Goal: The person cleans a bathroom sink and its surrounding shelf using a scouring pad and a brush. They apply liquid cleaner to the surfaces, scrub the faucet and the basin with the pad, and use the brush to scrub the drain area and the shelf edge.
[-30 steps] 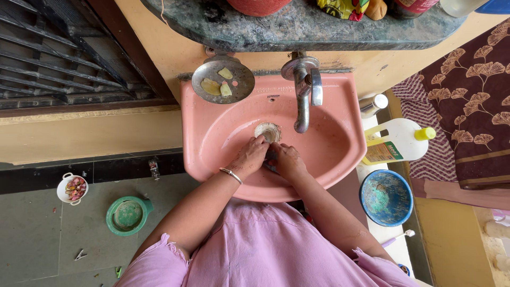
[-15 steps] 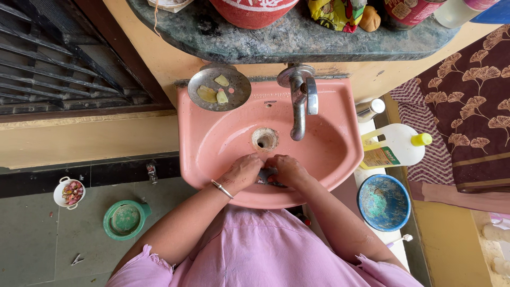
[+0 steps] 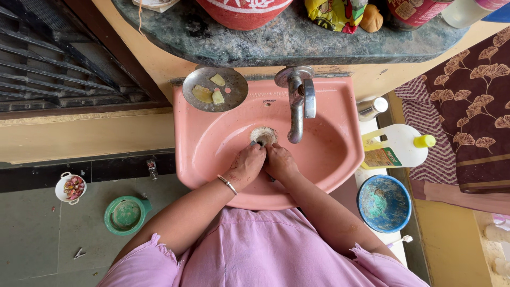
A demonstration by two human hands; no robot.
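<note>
Both of my hands are down in a pink wash basin, pressed together just in front of the drain. My left hand, with a thin bangle on the wrist, has its fingers curled at the drain's edge. My right hand touches it on the right, fingers folded in. Something small and dark peeks out between the hands; I cannot tell what it is. A steel tap curves over the basin above my right hand. No water is running from it.
A steel dish with soap scraps sits on the basin's back left corner. A stone shelf with jars overhangs the tap. On the floor: a white jug with yellow cap, a blue bowl, a green bowl, a small white pot.
My hands moved from the basin's front rim back up to the drain, staying pressed together. The view shifted slightly.
</note>
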